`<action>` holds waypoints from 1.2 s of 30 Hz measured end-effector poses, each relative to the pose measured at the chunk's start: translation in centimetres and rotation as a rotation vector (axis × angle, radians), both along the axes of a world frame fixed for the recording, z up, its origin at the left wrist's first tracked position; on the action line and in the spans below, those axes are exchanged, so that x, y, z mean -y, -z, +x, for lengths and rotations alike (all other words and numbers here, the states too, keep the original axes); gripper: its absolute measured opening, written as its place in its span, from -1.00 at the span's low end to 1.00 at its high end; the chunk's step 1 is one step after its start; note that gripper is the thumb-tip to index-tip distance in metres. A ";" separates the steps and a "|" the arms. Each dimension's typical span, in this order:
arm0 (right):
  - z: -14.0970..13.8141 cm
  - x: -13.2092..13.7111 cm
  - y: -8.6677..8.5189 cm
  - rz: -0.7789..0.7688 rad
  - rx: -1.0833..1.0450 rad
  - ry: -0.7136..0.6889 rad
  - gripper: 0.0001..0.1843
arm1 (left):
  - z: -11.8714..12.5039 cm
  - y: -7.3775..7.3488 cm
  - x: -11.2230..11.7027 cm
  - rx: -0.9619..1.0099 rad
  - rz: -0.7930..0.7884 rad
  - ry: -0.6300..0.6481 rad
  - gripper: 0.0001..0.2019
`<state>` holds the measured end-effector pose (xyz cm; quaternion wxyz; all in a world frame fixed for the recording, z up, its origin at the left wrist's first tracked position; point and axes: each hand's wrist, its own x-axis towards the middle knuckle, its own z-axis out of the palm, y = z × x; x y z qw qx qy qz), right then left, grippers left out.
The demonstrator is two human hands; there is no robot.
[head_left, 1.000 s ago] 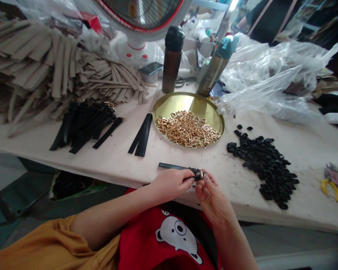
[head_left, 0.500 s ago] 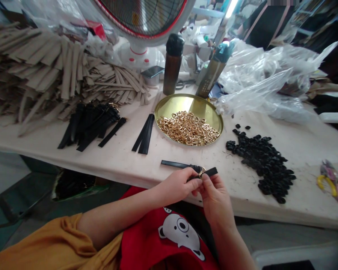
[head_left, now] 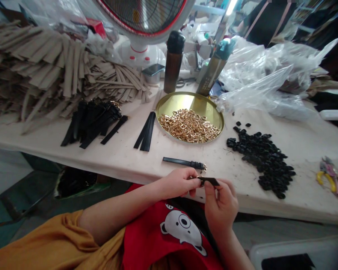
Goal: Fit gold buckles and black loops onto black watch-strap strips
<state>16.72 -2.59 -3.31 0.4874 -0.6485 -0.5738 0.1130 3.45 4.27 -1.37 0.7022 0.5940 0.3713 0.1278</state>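
Over the table's front edge, my left hand (head_left: 183, 183) and my right hand (head_left: 222, 200) pinch a short black strap (head_left: 210, 181) between them. A bit of gold shows at my left fingertips; the strap's left end is hidden by that hand. Just beyond my fingers lies a finished-looking black strap (head_left: 180, 162) with a gold buckle (head_left: 204, 167) at its right end. Farther back, a round gold tray (head_left: 197, 100) holds a heap of small gold buckles (head_left: 190, 126). Several black strips (head_left: 145, 131) lie left of the tray.
A pile of black straps (head_left: 94, 120) and beige strips (head_left: 45, 63) fill the left. Small black loops (head_left: 261, 161) and pliers (head_left: 328, 176) lie right. Behind stand a fan (head_left: 141, 22), a dark bottle (head_left: 174, 63), another bottle (head_left: 215, 69) and plastic bags (head_left: 264, 82).
My right hand has shifted right and slightly down, turning the short strap so its free end angles downward. The buckled strap on the table now shows apart from my fingers.
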 end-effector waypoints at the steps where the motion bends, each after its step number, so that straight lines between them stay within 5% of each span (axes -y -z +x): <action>1: 0.1 0.1 0.0 0.051 0.072 -0.038 -0.96 | 0.0 0.0 0.1 -0.013 0.009 0.006 -0.81; 4: 0.5 -0.1 -0.1 0.023 0.088 -0.093 -0.94 | -0.2 -0.3 0.3 -0.023 0.027 0.004 -0.77; 10: 0.6 -1.3 -0.4 -0.331 -0.447 -0.147 -0.87 | -0.1 -0.5 -0.1 0.014 0.058 -0.047 -0.71; 15: 0.9 -1.4 -0.7 -0.263 -0.449 -0.209 -0.77 | 0.7 0.4 -1.3 -0.028 0.052 -0.124 -0.68; 19: 4.8 -2.2 -0.7 -0.326 -0.319 -0.290 -0.68 | 1.1 0.1 -2.0 -0.031 0.170 -0.029 -0.70; 23: 12.3 -5.2 0.5 -0.307 0.087 0.107 -0.72 | 1.3 0.2 -2.7 -0.122 0.245 -0.006 -0.76; 26: 16.6 -8.0 1.5 -0.363 0.519 0.212 -0.70 | 1.6 0.7 -2.9 -0.150 0.204 -0.051 -0.74; 31: 17.5 -10.5 2.3 -0.563 0.957 0.243 -0.76 | 1.9 1.1 -2.7 -0.140 0.152 -0.032 -0.74; 36: 16.7 -9.6 2.3 -0.537 0.928 0.218 -0.79 | 1.4 0.6 -2.4 -0.132 0.169 -0.038 -0.75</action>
